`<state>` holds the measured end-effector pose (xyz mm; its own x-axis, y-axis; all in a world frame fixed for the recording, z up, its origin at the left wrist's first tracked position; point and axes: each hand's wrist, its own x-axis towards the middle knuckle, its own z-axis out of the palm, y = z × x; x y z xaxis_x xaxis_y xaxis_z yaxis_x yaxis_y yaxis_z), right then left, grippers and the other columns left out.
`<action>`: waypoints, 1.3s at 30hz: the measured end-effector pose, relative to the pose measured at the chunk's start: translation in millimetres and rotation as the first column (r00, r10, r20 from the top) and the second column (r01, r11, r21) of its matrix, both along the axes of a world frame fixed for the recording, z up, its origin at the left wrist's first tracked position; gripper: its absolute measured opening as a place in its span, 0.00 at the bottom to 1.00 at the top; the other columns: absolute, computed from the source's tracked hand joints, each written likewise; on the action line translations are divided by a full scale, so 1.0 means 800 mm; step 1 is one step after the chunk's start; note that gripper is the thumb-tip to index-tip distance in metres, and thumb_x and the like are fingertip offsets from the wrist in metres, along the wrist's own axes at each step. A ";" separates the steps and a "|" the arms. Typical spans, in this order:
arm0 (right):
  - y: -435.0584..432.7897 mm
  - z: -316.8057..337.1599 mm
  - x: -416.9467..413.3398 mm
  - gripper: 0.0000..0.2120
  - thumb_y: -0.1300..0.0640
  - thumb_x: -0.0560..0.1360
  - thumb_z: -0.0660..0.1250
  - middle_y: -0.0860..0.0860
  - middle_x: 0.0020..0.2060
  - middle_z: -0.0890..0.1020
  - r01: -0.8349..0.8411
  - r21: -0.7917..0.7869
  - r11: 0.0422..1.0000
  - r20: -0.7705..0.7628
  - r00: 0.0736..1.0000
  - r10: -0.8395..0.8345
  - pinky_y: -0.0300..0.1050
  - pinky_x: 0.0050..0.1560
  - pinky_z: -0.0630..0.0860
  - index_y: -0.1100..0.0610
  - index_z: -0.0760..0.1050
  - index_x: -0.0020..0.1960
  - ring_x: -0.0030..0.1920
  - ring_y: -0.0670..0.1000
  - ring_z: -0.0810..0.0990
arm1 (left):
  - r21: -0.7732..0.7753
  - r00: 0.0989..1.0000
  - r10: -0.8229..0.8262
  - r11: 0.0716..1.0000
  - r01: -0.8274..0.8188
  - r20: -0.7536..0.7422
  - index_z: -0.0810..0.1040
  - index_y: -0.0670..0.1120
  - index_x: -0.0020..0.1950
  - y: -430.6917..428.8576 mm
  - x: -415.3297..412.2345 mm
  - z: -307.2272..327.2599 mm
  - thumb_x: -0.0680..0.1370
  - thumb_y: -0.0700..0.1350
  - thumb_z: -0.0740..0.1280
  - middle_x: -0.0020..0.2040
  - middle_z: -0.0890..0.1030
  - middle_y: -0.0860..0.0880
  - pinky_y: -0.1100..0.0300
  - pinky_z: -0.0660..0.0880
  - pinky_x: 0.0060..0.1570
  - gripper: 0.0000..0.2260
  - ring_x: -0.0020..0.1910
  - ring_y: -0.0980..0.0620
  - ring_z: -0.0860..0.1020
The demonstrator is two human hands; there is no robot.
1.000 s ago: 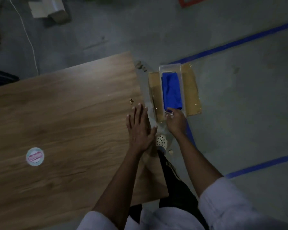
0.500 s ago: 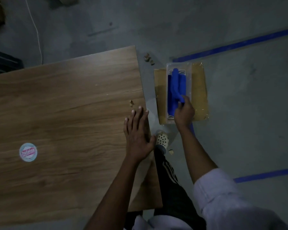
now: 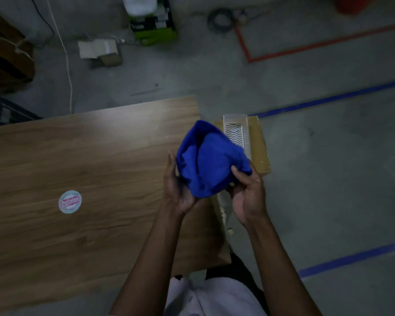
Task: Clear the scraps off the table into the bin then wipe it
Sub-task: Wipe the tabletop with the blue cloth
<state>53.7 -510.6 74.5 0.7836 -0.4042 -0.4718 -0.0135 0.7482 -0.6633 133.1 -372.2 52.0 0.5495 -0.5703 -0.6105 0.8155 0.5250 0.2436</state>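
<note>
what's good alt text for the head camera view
The person's left hand and right hand hold a bunched blue cloth over the right edge of a wooden table. A clear tray on brown cardboard lies just beyond that edge.

text: none legible | round sticker (image 3: 70, 202) on table (image 3: 78, 156): red print, blurred

Wooden table and grey concrete floor

A round sticker (image 3: 70, 202) is seen lying on the left part of the wood-grain table (image 3: 89, 167). Just right of the table, a flat brown pad (image 3: 259, 144) is laid on the floor (image 3: 328, 190) – a clear ribbed tray (image 3: 235, 131) is set on it. Blue tape lines (image 3: 328, 101) are stuck across the floor at right, red tape (image 3: 283, 53) farther off. A small white box (image 3: 96, 49), a green-and-black box (image 3: 153, 28) and a white cable (image 3: 66, 65) are left on the far floor.
</note>
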 end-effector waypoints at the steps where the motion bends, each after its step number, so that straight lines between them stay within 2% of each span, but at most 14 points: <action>1: 0.011 0.008 -0.015 0.22 0.67 0.75 0.66 0.53 0.60 0.84 -0.047 -0.086 0.995 -0.017 0.999 0.046 0.47 0.49 0.82 0.57 0.75 0.68 0.58 0.52 0.84 | 0.029 0.997 -0.030 0.999 0.028 0.064 0.68 0.46 0.79 0.021 -0.004 0.006 0.79 0.67 0.61 0.77 0.70 0.41 0.40 0.61 0.78 0.35 0.77 0.39 0.68; 3: 0.035 0.020 -0.046 0.19 0.69 0.77 0.67 0.49 0.57 0.84 -0.157 -0.421 0.893 -0.114 0.986 0.119 0.43 0.50 0.81 0.52 0.78 0.63 0.58 0.48 0.83 | 0.131 0.975 -0.159 0.982 0.139 0.155 0.71 0.45 0.77 0.059 -0.015 0.021 0.77 0.68 0.65 0.74 0.74 0.41 0.40 0.67 0.75 0.37 0.73 0.39 0.72; 6: 0.073 0.027 -0.085 0.23 0.72 0.76 0.68 0.46 0.56 0.83 -0.289 -0.820 0.495 -0.218 0.956 0.198 0.46 0.59 0.80 0.46 0.80 0.59 0.59 0.45 0.81 | 0.362 0.942 -0.323 0.892 0.271 0.090 0.78 0.43 0.70 0.112 -0.034 0.028 0.73 0.73 0.66 0.61 0.84 0.42 0.38 0.80 0.58 0.39 0.58 0.39 0.84; 8: 0.105 0.026 -0.104 0.24 0.71 0.73 0.67 0.46 0.58 0.82 -0.352 -0.920 0.171 -0.280 0.897 0.342 0.45 0.64 0.77 0.50 0.82 0.63 0.62 0.47 0.80 | 0.459 0.907 -0.418 0.817 0.349 0.053 0.81 0.42 0.59 0.142 -0.050 0.029 0.73 0.75 0.63 0.44 0.85 0.46 0.51 0.80 0.41 0.37 0.40 0.46 0.85; 10: 0.136 0.028 -0.119 0.20 0.67 0.74 0.72 0.44 0.58 0.83 -0.407 -0.911 0.062 -0.343 0.834 0.432 0.44 0.63 0.76 0.52 0.83 0.63 0.61 0.47 0.80 | 0.517 0.866 -0.499 0.753 0.407 0.045 0.81 0.44 0.51 0.161 -0.064 0.027 0.74 0.70 0.67 0.36 0.82 0.48 0.56 0.75 0.38 0.28 0.32 0.50 0.80; 12: 0.162 0.036 -0.132 0.14 0.61 0.76 0.74 0.43 0.55 0.85 -0.414 -0.901 0.130 -0.317 0.833 0.453 0.41 0.61 0.76 0.53 0.84 0.61 0.58 0.44 0.81 | 0.548 0.856 -0.513 0.735 0.399 0.064 0.80 0.44 0.51 0.179 -0.074 0.024 0.73 0.61 0.73 0.34 0.81 0.49 0.56 0.74 0.40 0.21 0.33 0.51 0.78; 15: 0.187 0.044 -0.150 0.09 0.53 0.81 0.68 0.41 0.54 0.85 -0.398 -0.876 0.273 -0.272 0.874 0.402 0.41 0.60 0.77 0.48 0.84 0.59 0.58 0.43 0.83 | 0.551 0.886 -0.458 0.759 0.347 0.075 0.80 0.43 0.62 0.204 -0.087 0.030 0.77 0.53 0.72 0.50 0.85 0.45 0.51 0.75 0.56 0.19 0.51 0.45 0.81; 19: 0.211 0.049 -0.155 0.25 0.29 0.75 0.61 0.48 0.56 0.85 -0.451 -0.664 0.597 -0.333 0.893 0.303 0.49 0.48 0.81 0.43 0.79 0.63 0.49 0.49 0.85 | 0.611 0.852 -0.470 0.751 0.250 0.230 0.81 0.48 0.65 0.221 -0.103 0.068 0.80 0.61 0.67 0.59 0.86 0.48 0.50 0.76 0.56 0.21 0.58 0.46 0.83; 21: 0.222 0.051 -0.149 0.38 0.22 0.68 0.64 0.46 0.61 0.81 -0.472 -0.694 0.544 -0.412 0.880 0.238 0.48 0.49 0.83 0.42 0.73 0.72 0.52 0.46 0.83 | 0.646 0.780 -0.532 0.730 0.225 0.330 0.82 0.50 0.61 0.223 -0.112 0.088 0.80 0.64 0.65 0.55 0.87 0.52 0.51 0.77 0.54 0.20 0.55 0.49 0.84; 23: 0.234 0.052 -0.146 0.45 0.22 0.66 0.67 0.44 0.64 0.75 -0.528 -0.752 0.394 -0.488 0.848 0.206 0.48 0.53 0.81 0.43 0.67 0.76 0.56 0.46 0.80 | 0.676 0.716 -0.583 0.706 0.213 0.383 0.83 0.50 0.56 0.222 -0.123 0.100 0.82 0.63 0.62 0.51 0.87 0.52 0.52 0.77 0.48 0.19 0.50 0.50 0.84; 26: 0.250 0.044 -0.144 0.29 0.37 0.77 0.69 0.49 0.59 0.76 -0.528 -0.822 0.212 -0.514 0.849 0.120 0.47 0.53 0.75 0.49 0.71 0.73 0.56 0.50 0.79 | 0.688 0.681 -0.602 0.698 0.197 0.416 0.82 0.47 0.56 0.224 -0.137 0.107 0.84 0.60 0.61 0.50 0.85 0.51 0.54 0.78 0.40 0.19 0.47 0.49 0.84; 29: 0.255 0.042 -0.145 0.13 0.49 0.84 0.61 0.54 0.52 0.80 -0.516 -0.801 0.302 -0.507 0.854 0.115 0.51 0.51 0.76 0.55 0.78 0.61 0.53 0.56 0.80 | 0.697 0.701 -0.555 0.708 0.115 0.448 0.82 0.46 0.64 0.229 -0.143 0.102 0.84 0.53 0.64 0.56 0.86 0.48 0.51 0.82 0.37 0.14 0.51 0.44 0.85; 34: 0.255 0.049 -0.161 0.23 0.37 0.84 0.53 0.52 0.54 0.80 -0.503 -0.807 0.308 -0.450 0.863 0.230 0.56 0.56 0.78 0.52 0.77 0.59 0.53 0.50 0.80 | 0.758 0.675 -0.582 0.650 0.050 0.454 0.83 0.53 0.58 0.240 -0.151 0.103 0.72 0.70 0.72 0.51 0.86 0.53 0.48 0.84 0.45 0.25 0.48 0.50 0.86; 39: 0.264 0.061 -0.161 0.18 0.39 0.85 0.54 0.54 0.53 0.81 -0.421 -0.817 0.393 -0.358 0.906 0.225 0.58 0.56 0.79 0.50 0.77 0.57 0.53 0.53 0.81 | 0.798 0.723 -0.536 0.601 -0.035 0.435 0.82 0.50 0.49 0.242 -0.156 0.091 0.78 0.59 0.70 0.48 0.85 0.49 0.40 0.80 0.56 0.13 0.49 0.46 0.83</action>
<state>-75.5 -299.4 123.2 0.9006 -0.4029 -0.1633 -0.2986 -0.3001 -0.9060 8.5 -178.6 124.6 0.8383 -0.2761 -0.4702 0.4035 -0.2659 0.8755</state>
